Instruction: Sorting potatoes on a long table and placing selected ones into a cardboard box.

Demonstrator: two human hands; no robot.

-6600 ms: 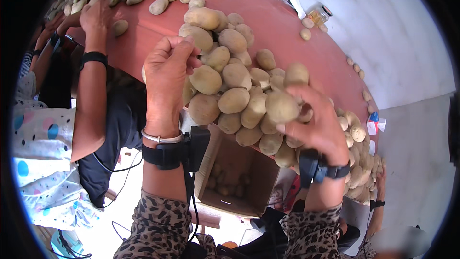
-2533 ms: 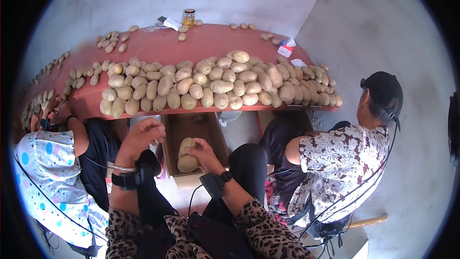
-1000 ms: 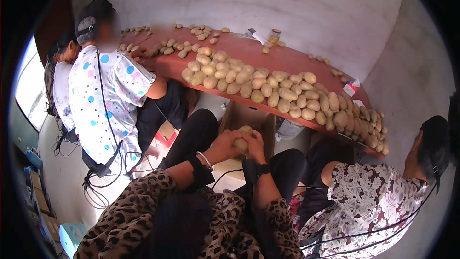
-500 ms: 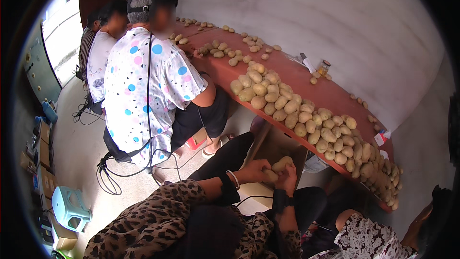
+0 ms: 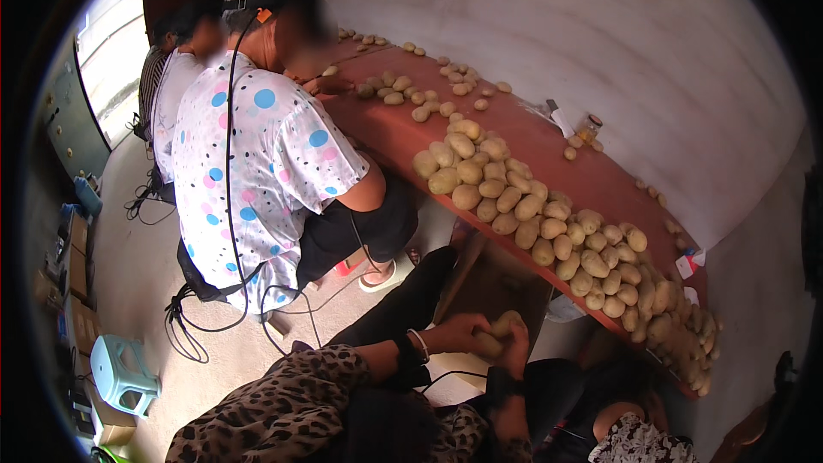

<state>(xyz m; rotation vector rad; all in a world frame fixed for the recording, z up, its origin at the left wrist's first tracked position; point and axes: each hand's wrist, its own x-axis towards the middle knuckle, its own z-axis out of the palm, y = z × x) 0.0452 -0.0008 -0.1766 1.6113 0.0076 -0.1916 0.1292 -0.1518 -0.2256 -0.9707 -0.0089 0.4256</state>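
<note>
Low in front of my body, my two hands meet around two potatoes. My left hand (image 5: 461,333), with a pale bangle and dark band at its wrist, is closed on a yellowish potato (image 5: 489,345). My right hand (image 5: 516,350), also banded at the wrist, curls around a second potato (image 5: 507,322) just above and touching the first. Which fingers bear on which potato is partly hidden. A large heap of potatoes (image 5: 531,207) lies beyond my hands along the near edge of a long reddish-brown table (image 5: 549,141).
A co-worker in a dotted shirt (image 5: 257,163) crouches at left, with others farther back. Another person's patterned sleeve (image 5: 643,441) is at lower right. A glass jar (image 5: 589,127) stands by the wall. Black cables (image 5: 184,326) and a light-blue stool (image 5: 124,369) occupy the floor.
My hands and the two potatoes have dropped slightly in the picture. The co-worker in dots has turned and leaned, reaching over the table. The person at lower right has shifted lower.
</note>
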